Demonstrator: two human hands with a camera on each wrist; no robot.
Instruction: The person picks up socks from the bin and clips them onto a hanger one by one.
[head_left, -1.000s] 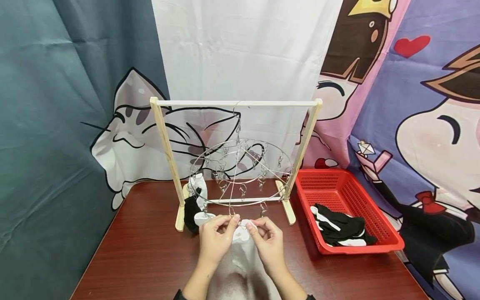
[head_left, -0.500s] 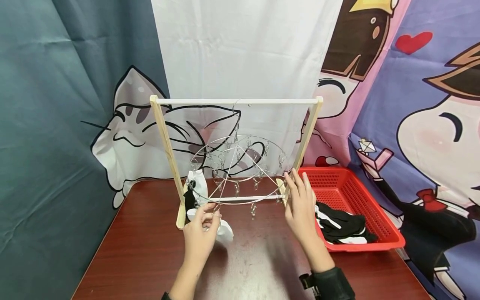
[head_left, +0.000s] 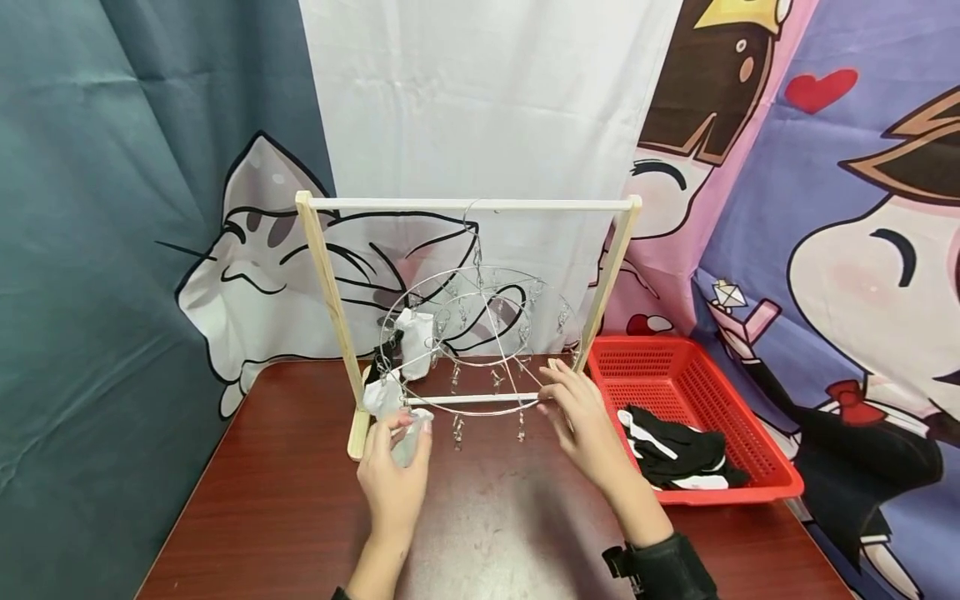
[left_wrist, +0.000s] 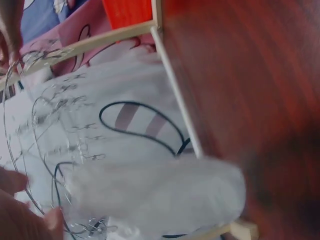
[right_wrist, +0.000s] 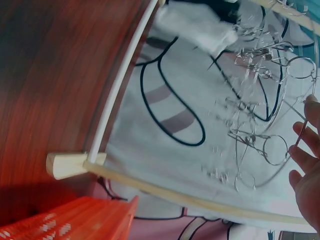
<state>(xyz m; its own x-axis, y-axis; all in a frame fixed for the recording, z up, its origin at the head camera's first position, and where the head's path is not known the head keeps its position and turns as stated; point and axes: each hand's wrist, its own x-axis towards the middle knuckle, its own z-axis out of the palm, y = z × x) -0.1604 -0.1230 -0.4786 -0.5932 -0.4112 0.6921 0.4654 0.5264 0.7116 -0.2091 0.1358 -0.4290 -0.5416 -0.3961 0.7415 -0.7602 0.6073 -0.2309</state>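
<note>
A round wire clip hanger point(head_left: 480, 412) hangs from the rack's top bar, with several small metal clips dangling from its rings. At its front left, a white sock point(head_left: 408, 446) hangs just behind the thumb and fingers of my left hand point(head_left: 392, 483), which stand apart. Another white sock point(head_left: 384, 395) and a black sock point(head_left: 377, 362) hang farther left, and one more white sock point(head_left: 417, 343) hangs behind. On the right front, my right hand point(head_left: 581, 425) holds the outer ring with bent fingers; the right wrist view shows the wire point(right_wrist: 300, 134) passing among the fingertips.
The wooden rack point(head_left: 330, 292) stands on the brown table point(head_left: 262, 500) in front of a printed curtain point(head_left: 495, 100). At the right, a red plastic basket point(head_left: 701, 392) holds a pile of black and white cloth point(head_left: 678, 450).
Both hands leave the front white sock's clip area; the right swings out to the ring's right side, then forward. The ring turns, carrying the socks left and backward. My left hand shifts left.
</note>
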